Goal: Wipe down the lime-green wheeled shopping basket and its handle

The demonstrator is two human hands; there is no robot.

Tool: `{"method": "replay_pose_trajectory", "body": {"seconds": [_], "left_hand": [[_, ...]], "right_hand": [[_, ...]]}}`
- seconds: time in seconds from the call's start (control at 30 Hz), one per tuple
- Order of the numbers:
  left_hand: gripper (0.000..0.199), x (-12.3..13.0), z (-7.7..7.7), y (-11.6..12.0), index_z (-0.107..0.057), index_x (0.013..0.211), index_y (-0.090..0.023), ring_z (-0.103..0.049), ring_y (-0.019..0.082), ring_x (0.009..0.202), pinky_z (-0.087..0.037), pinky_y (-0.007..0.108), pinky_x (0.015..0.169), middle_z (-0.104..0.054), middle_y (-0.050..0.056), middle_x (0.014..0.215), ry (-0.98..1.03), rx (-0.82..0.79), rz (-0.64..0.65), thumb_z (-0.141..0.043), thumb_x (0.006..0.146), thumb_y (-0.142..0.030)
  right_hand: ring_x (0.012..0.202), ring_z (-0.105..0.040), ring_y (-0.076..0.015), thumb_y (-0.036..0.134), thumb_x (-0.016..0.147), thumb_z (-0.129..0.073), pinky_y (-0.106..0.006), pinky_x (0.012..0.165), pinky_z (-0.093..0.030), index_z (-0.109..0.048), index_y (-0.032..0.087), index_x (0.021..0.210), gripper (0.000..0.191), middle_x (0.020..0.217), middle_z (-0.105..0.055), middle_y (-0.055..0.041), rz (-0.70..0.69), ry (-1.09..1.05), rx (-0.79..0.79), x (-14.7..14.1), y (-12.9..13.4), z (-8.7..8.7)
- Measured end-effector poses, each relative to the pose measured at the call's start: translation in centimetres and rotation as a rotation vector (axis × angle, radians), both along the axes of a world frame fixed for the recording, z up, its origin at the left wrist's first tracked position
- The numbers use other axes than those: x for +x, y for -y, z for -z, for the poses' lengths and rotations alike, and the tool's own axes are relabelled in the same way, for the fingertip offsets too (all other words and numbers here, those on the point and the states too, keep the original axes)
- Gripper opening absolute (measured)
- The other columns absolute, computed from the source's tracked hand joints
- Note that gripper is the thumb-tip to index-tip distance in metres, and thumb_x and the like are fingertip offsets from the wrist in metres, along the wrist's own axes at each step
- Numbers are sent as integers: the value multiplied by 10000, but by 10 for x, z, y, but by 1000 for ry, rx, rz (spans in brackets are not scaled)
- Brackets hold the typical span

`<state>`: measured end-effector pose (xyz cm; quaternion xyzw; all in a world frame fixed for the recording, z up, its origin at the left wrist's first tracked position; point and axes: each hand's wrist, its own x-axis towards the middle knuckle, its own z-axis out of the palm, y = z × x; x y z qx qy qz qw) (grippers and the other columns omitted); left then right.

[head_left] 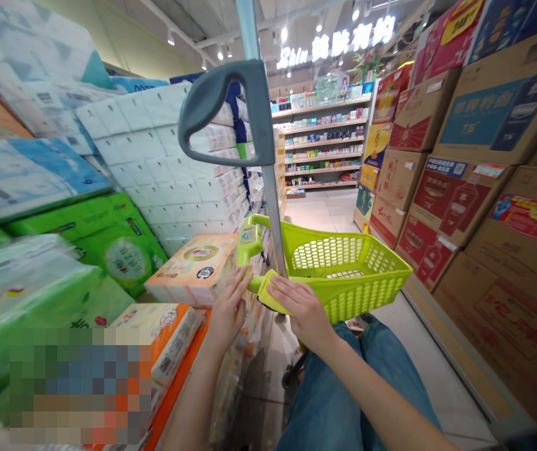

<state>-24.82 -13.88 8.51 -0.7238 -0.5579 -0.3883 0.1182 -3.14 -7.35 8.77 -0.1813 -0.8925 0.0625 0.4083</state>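
Observation:
A lime-green shopping basket (366, 275) with perforated sides sits on a trolley, beside an upright metal pole (277, 232) that carries a grey loop handle (188, 125). My right hand (308, 313) presses a folded yellow cloth (271, 291) with a dark lower edge against the basket's near rim, close to the pole. On the left, the fingers of my left hand (228, 310) close on the end of the basket's green handle (248, 247); the thumb side is partly hidden.
Packs of tissue (195, 266) and stacked white paper bundles (165, 163) crowd the left. Cardboard cartons (498, 207) are piled along the right. A lit shelf of small goods (322, 141) stands at the aisle's far end. My jeans-clad legs (338, 388) are beneath the basket.

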Motion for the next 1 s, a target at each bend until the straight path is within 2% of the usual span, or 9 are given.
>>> {"method": "replay_pose_trajectory", "body": {"seconds": [0.23, 0.3, 0.53, 0.8, 1.0], "left_hand": [[732, 7, -3, 1, -307, 1543, -274, -322, 207, 1485, -334, 481, 1209, -423, 47, 1565, 19, 0, 1, -337, 863, -5], [737, 7, -3, 1, -307, 1543, -275, -323, 204, 1484, -333, 484, 1209, -425, 45, 1563, 18, -2, -7, -329, 860, 1], [764, 10, -2, 4, -299, 1542, -295, -315, 189, 1487, -315, 472, 1215, -425, 33, 1562, 25, -3, -9, -312, 842, 11], [748, 9, 0, 4, -307, 1542, -280, -312, 206, 1489, -317, 497, 1217, -429, 48, 1559, 52, -4, 7, -330, 848, -1], [745, 14, -1, 3, -326, 1530, -286, -337, 203, 1478, -326, 500, 1212, -447, 49, 1546, 54, 14, -7, -308, 849, 17]], "right_hand": [[1381, -472, -187, -11, 790, -432, -380, 1069, -390, -500, 220, 1446, 698, 1503, -508, -48, -45, 46, -20, -25, -4, -21], [1386, -466, -186, -17, 783, -431, -378, 1070, -388, -491, 215, 1452, 711, 1509, -500, -50, -43, 41, -30, -25, -4, -20], [1410, -433, -166, -30, 808, -403, -358, 1088, -361, -497, 233, 1446, 697, 1509, -502, -48, 9, 1, -50, -1, 5, 1], [1383, -465, -173, -1, 829, -427, -357, 1051, -385, -464, 236, 1472, 687, 1507, -505, -45, -5, 10, -27, -28, 3, -19], [1397, -450, -163, -6, 838, -391, -348, 1070, -379, -480, 242, 1459, 675, 1504, -508, -38, 41, -16, 1, 2, 5, 5]]}}
